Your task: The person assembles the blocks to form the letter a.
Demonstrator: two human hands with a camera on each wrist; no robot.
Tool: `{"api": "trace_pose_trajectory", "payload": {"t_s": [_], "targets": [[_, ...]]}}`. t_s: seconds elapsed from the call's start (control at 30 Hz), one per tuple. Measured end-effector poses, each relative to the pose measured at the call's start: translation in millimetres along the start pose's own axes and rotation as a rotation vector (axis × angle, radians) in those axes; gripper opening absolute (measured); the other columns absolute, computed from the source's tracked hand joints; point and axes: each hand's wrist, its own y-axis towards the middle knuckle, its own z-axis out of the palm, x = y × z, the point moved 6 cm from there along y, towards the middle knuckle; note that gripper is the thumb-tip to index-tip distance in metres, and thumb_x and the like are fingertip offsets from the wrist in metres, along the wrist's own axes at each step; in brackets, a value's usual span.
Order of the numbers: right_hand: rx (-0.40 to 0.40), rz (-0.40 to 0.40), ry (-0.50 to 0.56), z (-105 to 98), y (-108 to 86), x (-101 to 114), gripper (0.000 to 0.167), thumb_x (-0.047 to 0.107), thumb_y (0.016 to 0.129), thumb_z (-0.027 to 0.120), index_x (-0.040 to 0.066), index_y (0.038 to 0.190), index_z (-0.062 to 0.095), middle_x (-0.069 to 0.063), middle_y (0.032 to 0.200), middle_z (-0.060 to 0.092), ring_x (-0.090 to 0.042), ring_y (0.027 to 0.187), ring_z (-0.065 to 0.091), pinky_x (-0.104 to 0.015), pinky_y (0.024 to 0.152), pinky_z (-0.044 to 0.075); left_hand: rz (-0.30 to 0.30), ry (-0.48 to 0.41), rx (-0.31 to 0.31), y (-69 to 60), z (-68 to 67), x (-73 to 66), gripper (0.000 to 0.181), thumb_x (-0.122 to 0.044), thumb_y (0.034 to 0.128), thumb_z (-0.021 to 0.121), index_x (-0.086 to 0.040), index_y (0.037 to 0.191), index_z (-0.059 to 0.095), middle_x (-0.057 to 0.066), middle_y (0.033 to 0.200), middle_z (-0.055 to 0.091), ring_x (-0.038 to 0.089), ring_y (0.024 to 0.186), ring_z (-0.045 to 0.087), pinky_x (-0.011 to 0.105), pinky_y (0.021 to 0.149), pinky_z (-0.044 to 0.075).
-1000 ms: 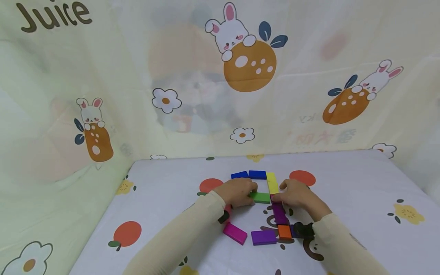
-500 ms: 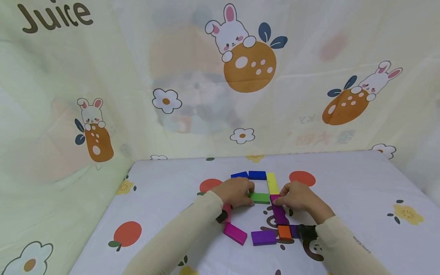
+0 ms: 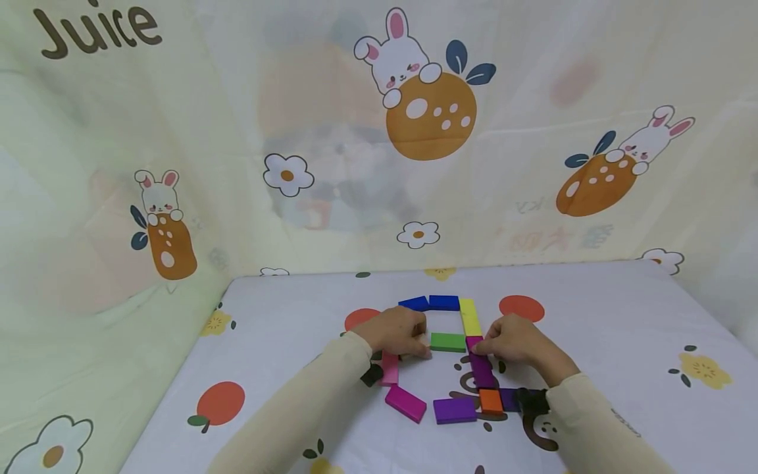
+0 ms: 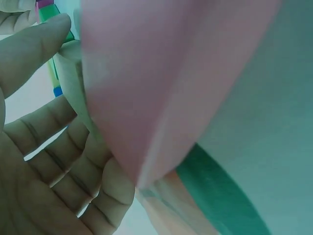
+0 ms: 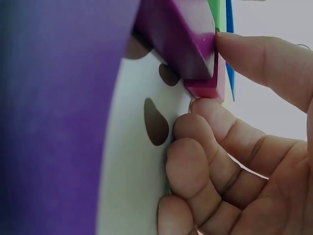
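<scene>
Just left of the green block (image 3: 448,342), my left hand (image 3: 395,330) has its thumb and fingers about a pale block (image 4: 76,81), mostly hidden in the head view. My right hand (image 3: 516,341) pinches a magenta block (image 3: 473,342) by its side, thumb (image 5: 264,58) on one face and a fingertip by the other. That block meets the yellow block (image 3: 470,317) above and the dark purple block (image 3: 481,370) below, and its upper left side lies beside the green block's right end.
Two blue blocks (image 3: 443,303) lie at the top. Lower down are a pink block (image 3: 389,368), a tilted magenta-pink block (image 3: 405,403), a violet block (image 3: 454,411), an orange block (image 3: 491,401) and an indigo block (image 3: 510,399). A printed curtain (image 3: 331,253) hangs behind.
My left hand has moved left, away from the green block, whose left end now shows. My right hand has shifted slightly down and right, uncovering more of the magenta block.
</scene>
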Motion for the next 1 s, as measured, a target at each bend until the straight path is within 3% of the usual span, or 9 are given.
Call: {"api": "trace_pose_trajectory", "payload": {"t_s": [0.43, 0.67, 1.0], "targets": [[0.008, -0.002, 0.017, 1, 0.4, -2, 0.027, 0.032, 0.088, 0.081, 0.008, 0.081, 0.073, -0.004, 0.064, 0.057, -0.020, 0.065, 0.053, -0.031, 0.059, 0.038, 0.011, -0.128, -0.003, -5.7, 2.3, 8.3, 0.029, -0.041, 0.0910, 0.081, -0.020, 0.103, 0.067, -0.006, 0.091, 0.064, 0.009, 0.088, 0.058, 0.023, 0.072, 0.049], [0.014, -0.007, 0.030, 2, -0.2, -1, 0.026, 0.031, 0.089, 0.080, 0.008, 0.081, 0.074, -0.004, 0.064, 0.056, -0.020, 0.065, 0.053, -0.031, 0.059, 0.039, 0.014, -0.127, -0.023, -10.6, 1.9, 9.5, 0.029, -0.042, 0.0918, 0.080, -0.018, 0.104, 0.067, -0.007, 0.089, 0.064, 0.009, 0.087, 0.058, 0.023, 0.072, 0.049], [0.019, -0.014, 0.031, 2, 2.0, -3, 0.026, 0.032, 0.089, 0.079, 0.008, 0.081, 0.074, -0.003, 0.064, 0.056, -0.020, 0.065, 0.052, -0.031, 0.060, 0.038, -0.017, -0.078, -0.034, -23.7, 2.1, 17.0, 0.036, -0.041, 0.0921, 0.079, -0.018, 0.119, 0.069, -0.011, 0.094, 0.064, 0.007, 0.089, 0.057, 0.023, 0.078, 0.049]]}}
